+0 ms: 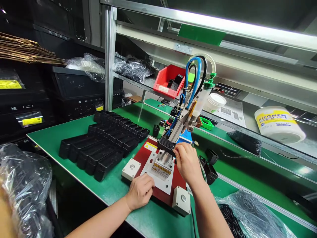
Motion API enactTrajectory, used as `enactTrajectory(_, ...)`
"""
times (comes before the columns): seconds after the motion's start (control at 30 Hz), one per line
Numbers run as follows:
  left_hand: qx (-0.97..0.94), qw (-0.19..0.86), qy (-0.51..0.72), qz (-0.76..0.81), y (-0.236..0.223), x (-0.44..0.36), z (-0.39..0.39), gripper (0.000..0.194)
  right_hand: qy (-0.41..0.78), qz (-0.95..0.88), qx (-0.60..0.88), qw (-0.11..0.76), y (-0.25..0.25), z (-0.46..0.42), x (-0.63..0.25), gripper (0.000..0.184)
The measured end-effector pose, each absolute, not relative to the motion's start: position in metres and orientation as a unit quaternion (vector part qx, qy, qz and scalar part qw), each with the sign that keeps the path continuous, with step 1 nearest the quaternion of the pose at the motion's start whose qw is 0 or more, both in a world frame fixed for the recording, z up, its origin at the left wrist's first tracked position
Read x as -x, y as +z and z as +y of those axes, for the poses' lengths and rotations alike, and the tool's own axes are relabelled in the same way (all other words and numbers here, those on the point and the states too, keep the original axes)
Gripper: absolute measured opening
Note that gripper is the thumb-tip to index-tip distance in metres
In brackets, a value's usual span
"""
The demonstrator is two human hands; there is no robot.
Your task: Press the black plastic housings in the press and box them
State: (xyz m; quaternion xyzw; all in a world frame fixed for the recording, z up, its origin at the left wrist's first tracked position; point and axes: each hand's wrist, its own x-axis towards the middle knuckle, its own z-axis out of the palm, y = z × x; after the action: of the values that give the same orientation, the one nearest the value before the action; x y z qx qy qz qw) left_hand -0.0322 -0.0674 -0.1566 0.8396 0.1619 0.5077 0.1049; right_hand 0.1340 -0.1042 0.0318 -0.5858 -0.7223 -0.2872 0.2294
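Note:
A small black ribbed housing [164,143] sits on the metal fixture of the bench press [159,165]. At the housing's right end, my right hand [187,161] has its thumb and fingers pinched on a round black ring [172,145]. The fingers partly hide that end. My left hand [141,189] rests with curled fingers on the front edge of the red press base, between two pale button boxes; nothing shows in it. Above the fixture stands the tilted press column [180,119] with blue and black air hoses.
Several rows of black open housings [99,145] cover the table's left side. A clear bag of black rings [250,211] lies at right. Black boxes [210,168] stand beside the press. The rear shelf holds a red bin [164,81] and a wipes tub [278,124].

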Motion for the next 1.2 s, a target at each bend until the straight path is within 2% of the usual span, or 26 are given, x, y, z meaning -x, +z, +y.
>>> enactTrajectory(0.2, -0.839, 0.113, 0.506, 0.163, -0.160, 0.032, -0.067, 0.017, -0.190, -0.733, 0.567, 0.325, 0.026, -0.103, -0.129, 0.015)
enactTrajectory(0.33, -0.840, 0.116, 0.505, 0.164, -0.159, 0.032, -0.067, 0.017, -0.210, -0.704, 0.585, 0.343, 0.023, -0.104, -0.126, 0.022)
enactTrajectory(0.47, -0.839, 0.115, 0.506, 0.162, -0.159, 0.031, -0.068, 0.017, -0.267, -0.702, 0.610, 0.252, 0.018, -0.104, -0.123, 0.038)
enactTrajectory(0.57, -0.838, 0.115, 0.508, 0.162, -0.159, 0.031, -0.068, 0.017, -0.285, -0.706, 0.623, 0.178, 0.013, -0.106, -0.120, 0.038)
enactTrajectory(0.67, -0.837, 0.116, 0.509, 0.162, -0.159, 0.032, -0.068, 0.018, -0.303, -0.694, 0.632, 0.161, 0.009, -0.113, -0.117, 0.039)
enactTrajectory(0.87, -0.837, 0.119, 0.511, 0.156, -0.160, 0.033, -0.068, 0.016, -0.339, -0.679, 0.621, 0.199, -0.010, -0.136, -0.119, 0.044)
enactTrajectory(1.03, -0.830, 0.120, 0.525, 0.147, -0.157, 0.035, -0.070, 0.019, -0.345, -0.645, 0.625, 0.274, -0.033, -0.165, -0.129, 0.042)
enactTrajectory(1.2, -0.796, 0.054, 0.583, 0.153, -0.151, 0.054, -0.075, 0.023, -0.345, -0.602, 0.655, 0.300, -0.081, -0.202, -0.147, 0.037)
